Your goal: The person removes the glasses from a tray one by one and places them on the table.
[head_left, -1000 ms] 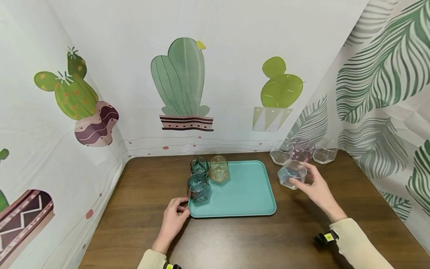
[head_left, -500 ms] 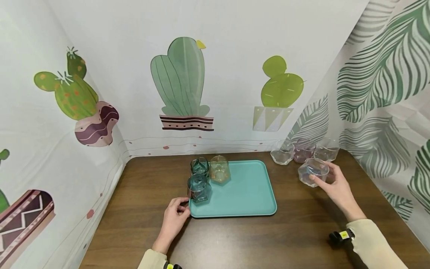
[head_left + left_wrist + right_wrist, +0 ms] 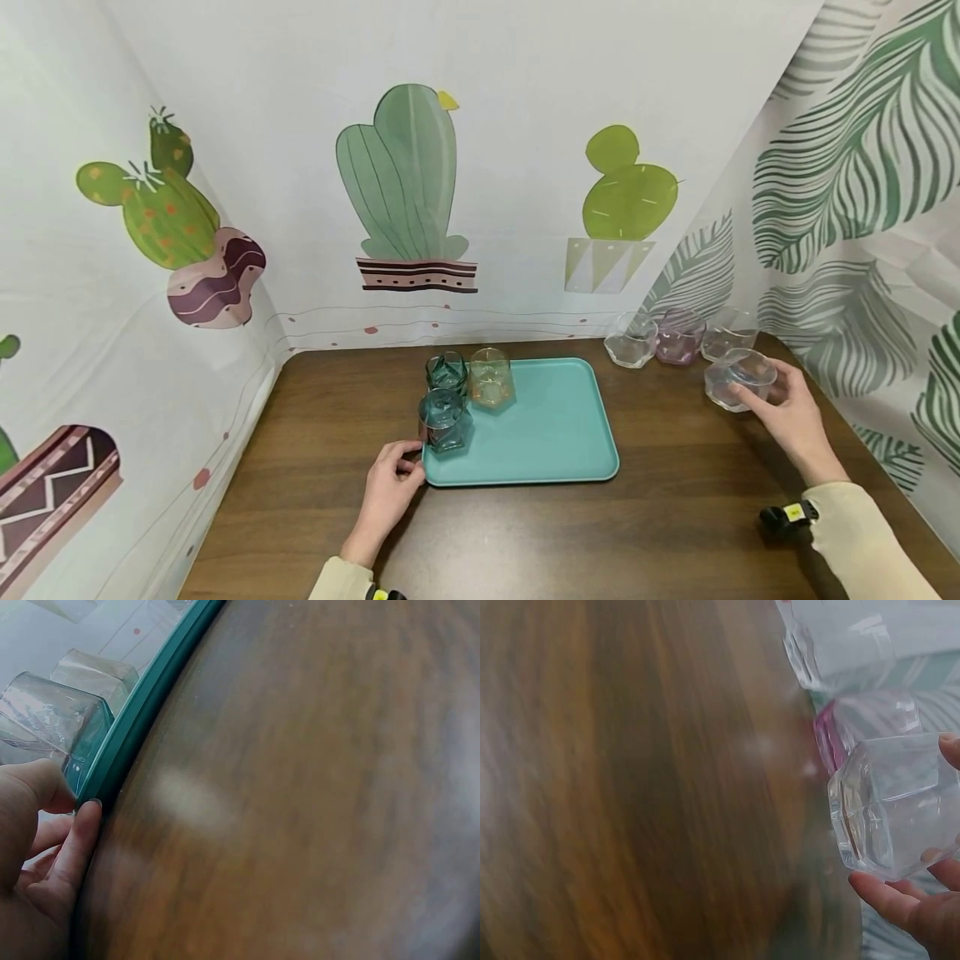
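Observation:
My right hand [image 3: 797,414] holds a clear faceted glass [image 3: 740,381] at the right of the table, thumb on one side and fingers round the other. In the right wrist view the clear glass [image 3: 896,806] overlaps a pink-tinted glass [image 3: 866,724] behind it. At the front left corner of the teal tray [image 3: 547,450], my left hand [image 3: 390,487] pinches the rim. Close by on the tray's left side stand a blue-grey glass [image 3: 444,423], a dark green glass [image 3: 446,372] and an amber glass [image 3: 491,380].
Along the back right edge of the brown wooden table [image 3: 525,542] stand a clear glass [image 3: 631,342], a purple-pink glass [image 3: 680,338] and another clear glass [image 3: 727,335]. A cactus-patterned cloth wall [image 3: 510,208] rises behind the table and at both sides.
My right hand has moved to the right with the clear glass, away from the tray and in front of the glasses at back right. The left hand stays at the tray corner.

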{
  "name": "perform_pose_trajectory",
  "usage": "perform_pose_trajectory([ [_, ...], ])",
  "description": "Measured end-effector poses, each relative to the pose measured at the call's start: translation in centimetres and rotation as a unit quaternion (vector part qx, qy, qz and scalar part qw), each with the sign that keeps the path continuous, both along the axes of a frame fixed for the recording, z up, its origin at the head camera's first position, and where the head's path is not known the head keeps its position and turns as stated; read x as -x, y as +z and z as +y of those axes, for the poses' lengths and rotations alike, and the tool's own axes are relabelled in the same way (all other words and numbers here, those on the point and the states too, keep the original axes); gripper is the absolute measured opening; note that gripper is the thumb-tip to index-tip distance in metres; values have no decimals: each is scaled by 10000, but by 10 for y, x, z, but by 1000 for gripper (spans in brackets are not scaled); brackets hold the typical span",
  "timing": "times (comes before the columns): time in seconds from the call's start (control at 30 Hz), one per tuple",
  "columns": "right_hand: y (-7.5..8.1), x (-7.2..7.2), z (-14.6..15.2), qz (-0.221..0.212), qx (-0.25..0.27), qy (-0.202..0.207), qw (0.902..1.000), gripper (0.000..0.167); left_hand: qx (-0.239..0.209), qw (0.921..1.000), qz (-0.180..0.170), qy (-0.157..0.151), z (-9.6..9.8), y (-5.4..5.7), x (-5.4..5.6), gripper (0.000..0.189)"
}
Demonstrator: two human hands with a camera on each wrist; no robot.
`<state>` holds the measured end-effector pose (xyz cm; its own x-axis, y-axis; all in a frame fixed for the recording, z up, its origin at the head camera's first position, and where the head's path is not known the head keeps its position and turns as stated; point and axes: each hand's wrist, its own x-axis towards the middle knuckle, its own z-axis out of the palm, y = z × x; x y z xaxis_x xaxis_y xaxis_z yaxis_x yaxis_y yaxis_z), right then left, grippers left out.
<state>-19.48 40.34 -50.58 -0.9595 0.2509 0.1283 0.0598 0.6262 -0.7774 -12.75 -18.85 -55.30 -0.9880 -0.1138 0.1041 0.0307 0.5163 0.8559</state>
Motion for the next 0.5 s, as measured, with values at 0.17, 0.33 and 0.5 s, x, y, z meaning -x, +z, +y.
perform_pose_trajectory([
  [0.17, -4, 3, 13, -84, 212, -113, 9997, 89, 8, 10000, 45, -2, 0, 0, 0, 31],
  [0.33, -8, 6, 20, -57, 394, -204, 9990, 89, 11, 10000, 51, -2, 0, -1, 0, 30],
  [0.5, -11, 10, 25, 73, 430, -291, 9986, 87, -12, 10000, 18, -3, 0, -1, 0, 31],
])
